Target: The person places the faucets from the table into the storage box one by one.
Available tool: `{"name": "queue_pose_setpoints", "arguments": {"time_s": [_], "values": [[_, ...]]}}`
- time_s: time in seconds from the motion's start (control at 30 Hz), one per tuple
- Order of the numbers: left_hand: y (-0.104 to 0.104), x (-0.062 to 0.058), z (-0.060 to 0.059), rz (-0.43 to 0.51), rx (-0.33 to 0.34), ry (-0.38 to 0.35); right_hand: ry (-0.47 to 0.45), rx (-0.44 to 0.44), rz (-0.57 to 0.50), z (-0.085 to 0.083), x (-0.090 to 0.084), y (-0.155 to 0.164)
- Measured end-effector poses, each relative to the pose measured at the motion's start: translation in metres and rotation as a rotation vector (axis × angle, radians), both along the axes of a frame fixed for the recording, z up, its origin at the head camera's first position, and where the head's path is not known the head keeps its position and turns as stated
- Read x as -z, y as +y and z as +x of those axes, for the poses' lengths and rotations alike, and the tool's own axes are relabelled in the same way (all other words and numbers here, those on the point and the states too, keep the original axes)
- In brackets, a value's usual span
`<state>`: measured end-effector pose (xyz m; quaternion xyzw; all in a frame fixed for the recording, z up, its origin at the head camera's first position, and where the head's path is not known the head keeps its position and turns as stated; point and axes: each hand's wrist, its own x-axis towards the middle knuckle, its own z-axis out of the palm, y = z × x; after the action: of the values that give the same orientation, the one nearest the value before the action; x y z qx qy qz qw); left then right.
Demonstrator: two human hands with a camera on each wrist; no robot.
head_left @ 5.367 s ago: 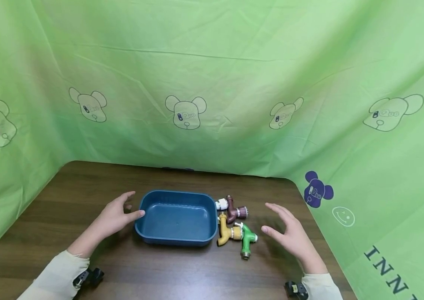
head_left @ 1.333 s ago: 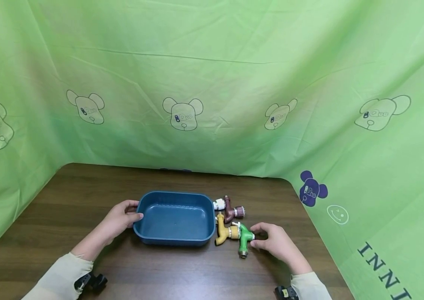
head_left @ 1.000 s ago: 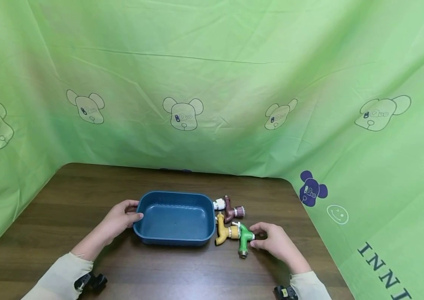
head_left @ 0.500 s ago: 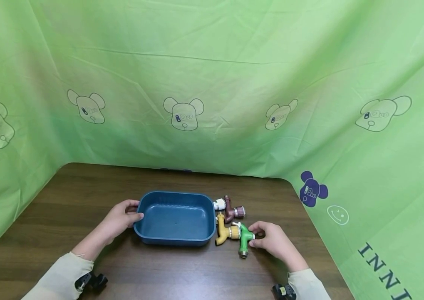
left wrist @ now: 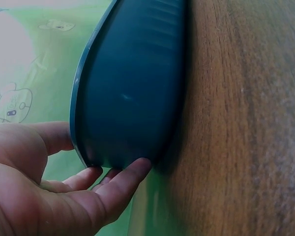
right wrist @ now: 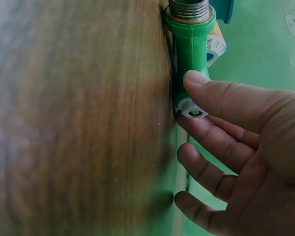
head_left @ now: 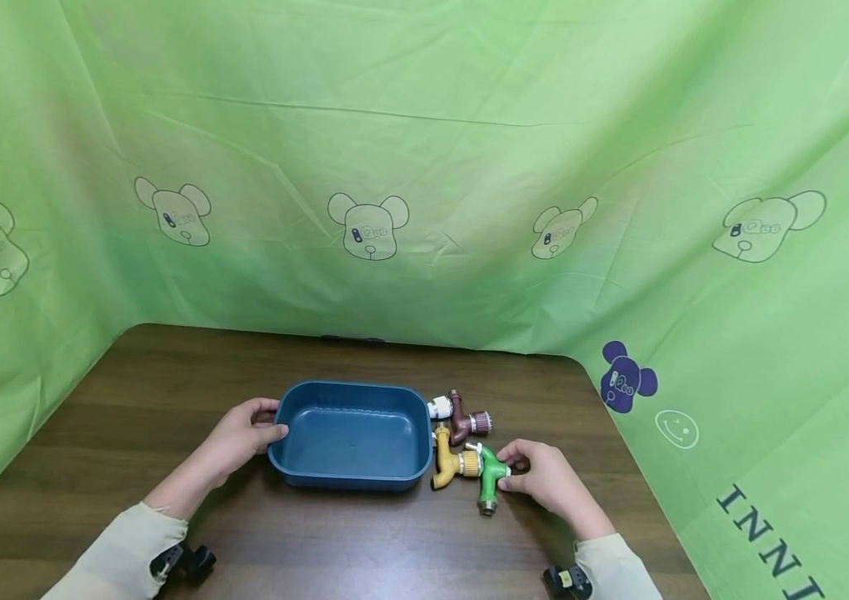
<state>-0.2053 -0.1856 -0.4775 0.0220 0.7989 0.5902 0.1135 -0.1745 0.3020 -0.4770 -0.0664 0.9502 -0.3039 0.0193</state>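
Observation:
A blue plastic basin (head_left: 352, 437) rests on the table. At its left end my left hand (head_left: 244, 437) grips the wall, thumb at the rim; in the left wrist view the fingertips (left wrist: 140, 167) touch the basin's outside (left wrist: 130, 88). Right of the basin, my right hand (head_left: 544, 475) pinches the end of a green faucet (head_left: 492, 477) between thumb and index finger. The right wrist view shows the thumb on the green body (right wrist: 191, 54), its other fingers free. A yellow faucet (head_left: 445, 462) lies against the green one, and a maroon faucet (head_left: 460, 421) lies behind.
A white fitting (head_left: 440, 407) sits between the basin and the maroon faucet. The brown wooden table (head_left: 304, 550) is bounded at the back and sides by a green printed curtain (head_left: 461, 167). A small black camera sits on each wrist.
Since the earliest frame both hands have closed in: the left took hold of the basin's end, and the right moved left onto the green faucet. In the last second almost nothing moved.

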Motion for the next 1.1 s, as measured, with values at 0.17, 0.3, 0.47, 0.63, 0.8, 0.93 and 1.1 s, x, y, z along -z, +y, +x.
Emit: {"name": "queue_pose_setpoints", "arguments": {"time_s": [0.17,0.3,0.47,0.63,0.8,0.93,1.1], "values": [[0.000,0.000,0.000,-0.003,-0.004,-0.001,0.004,-0.005,0.020,-0.002,-0.001,0.001],[0.000,0.000,0.001,-0.002,-0.006,0.000,0.004,-0.007,0.030,-0.004,-0.001,0.002],[0.000,0.001,0.000,-0.004,-0.005,0.010,-0.012,0.008,0.015,-0.001,-0.002,0.003],[0.000,0.000,0.000,-0.015,-0.004,0.016,-0.015,0.004,-0.013,0.002,-0.003,0.004],[0.000,-0.001,0.001,-0.021,-0.006,0.011,-0.015,-0.003,-0.034,0.004,-0.004,0.004],[0.000,-0.002,0.001,-0.017,-0.006,0.009,-0.016,-0.005,-0.043,0.006,-0.004,0.005],[0.000,-0.002,0.001,-0.020,-0.003,0.015,0.014,-0.010,-0.061,0.006,-0.005,0.007]]}}
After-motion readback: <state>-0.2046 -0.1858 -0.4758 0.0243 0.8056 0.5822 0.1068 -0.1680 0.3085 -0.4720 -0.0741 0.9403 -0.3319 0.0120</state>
